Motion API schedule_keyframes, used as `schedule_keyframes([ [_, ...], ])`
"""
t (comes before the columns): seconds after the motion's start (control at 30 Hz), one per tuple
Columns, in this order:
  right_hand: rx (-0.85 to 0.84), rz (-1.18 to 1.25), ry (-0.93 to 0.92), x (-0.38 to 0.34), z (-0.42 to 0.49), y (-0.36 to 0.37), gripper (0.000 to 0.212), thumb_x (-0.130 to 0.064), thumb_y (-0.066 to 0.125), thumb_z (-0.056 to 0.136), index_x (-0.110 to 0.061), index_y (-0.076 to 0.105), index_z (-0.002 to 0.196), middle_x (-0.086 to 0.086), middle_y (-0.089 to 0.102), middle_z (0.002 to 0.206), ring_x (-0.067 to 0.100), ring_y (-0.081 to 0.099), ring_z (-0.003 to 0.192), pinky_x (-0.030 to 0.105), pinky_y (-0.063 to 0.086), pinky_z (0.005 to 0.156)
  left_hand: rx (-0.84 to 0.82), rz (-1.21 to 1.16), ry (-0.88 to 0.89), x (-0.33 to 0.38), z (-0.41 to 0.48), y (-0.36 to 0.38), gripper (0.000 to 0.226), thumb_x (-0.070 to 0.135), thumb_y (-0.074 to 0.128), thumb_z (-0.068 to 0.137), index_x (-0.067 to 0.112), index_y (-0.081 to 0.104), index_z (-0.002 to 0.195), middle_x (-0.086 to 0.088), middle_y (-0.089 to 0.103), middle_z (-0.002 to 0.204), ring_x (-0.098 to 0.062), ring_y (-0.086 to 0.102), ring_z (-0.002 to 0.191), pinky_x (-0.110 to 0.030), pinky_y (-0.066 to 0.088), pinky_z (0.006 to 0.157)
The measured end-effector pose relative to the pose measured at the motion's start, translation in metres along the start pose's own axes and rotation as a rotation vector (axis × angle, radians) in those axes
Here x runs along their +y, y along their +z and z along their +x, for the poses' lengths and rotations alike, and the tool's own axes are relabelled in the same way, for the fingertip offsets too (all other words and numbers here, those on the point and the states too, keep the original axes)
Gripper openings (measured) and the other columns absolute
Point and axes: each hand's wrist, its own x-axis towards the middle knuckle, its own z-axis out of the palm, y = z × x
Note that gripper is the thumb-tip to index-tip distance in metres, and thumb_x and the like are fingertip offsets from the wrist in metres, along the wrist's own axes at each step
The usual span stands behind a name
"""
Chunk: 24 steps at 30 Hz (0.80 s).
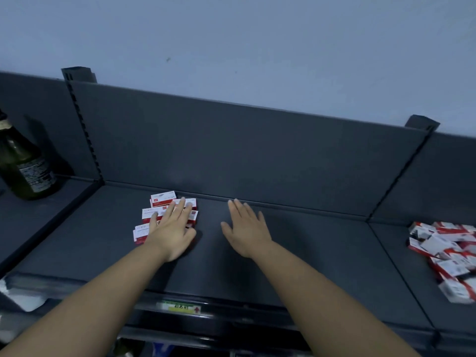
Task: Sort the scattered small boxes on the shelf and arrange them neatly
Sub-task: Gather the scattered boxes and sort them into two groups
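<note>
Several small boxes (154,213) beneath flat left fingers (178,207)

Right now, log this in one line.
left hand: flat on small boxes | right hand: open, empty | scattered pile: far right

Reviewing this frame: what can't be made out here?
Head view:
Small boxes under the left hand: the hand covers part, so no count.
Their print: too small.
Scattered pile at right: cut off by the frame edge, blurred.
Bottle: top cut off by the left edge.
Shelf label: blurred.
</note>
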Motion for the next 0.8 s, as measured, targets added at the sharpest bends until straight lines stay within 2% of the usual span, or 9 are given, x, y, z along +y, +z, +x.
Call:
schedule_keyframes([
  [0.27,0.041,0.015,0.024,0.046,-0.049,-0.021,0.066,-0.041,0.028,0.103,-0.021,0.0,0.159,-0.007,-0.002,0.167,0.016,-0.002,0.153,0.051,0.0,0.123,-0.035,0.058,0.067,0.069,-0.023,0.0,0.068,0.037,0.03,0.099,0.022,-0.001,0.157,0.004,-0.014,0.164,-0.013,-0.013,0.15,-0.048,-0.007,0.121],
  [0.53,0.078,-0.002,0.072,0.13,-0.107,-0.059,0.065,-0.037,0.028,0.102,-0.022,0.0,0.159,-0.007,-0.001,0.167,0.015,-0.001,0.153,0.048,-0.003,0.123,-0.031,0.081,0.177,0.174,-0.037,0.001,0.068,0.033,0.03,0.1,0.016,-0.003,0.157,-0.001,-0.013,0.164,-0.017,-0.012,0.151,-0.04,-0.004,0.122],
  [0.8,-0.003,-0.007,0.103,0.222,-0.188,-0.075,0.065,-0.039,0.025,0.104,-0.022,-0.005,0.159,-0.007,-0.005,0.167,0.013,-0.004,0.153,0.047,-0.005,0.123,-0.076,0.086,0.188,0.283,-0.068,0.031,0.069,0.035,0.028,0.101,0.013,-0.005,0.157,-0.005,-0.014,0.163,-0.02,-0.012,0.151,-0.035,0.0,0.123],
])
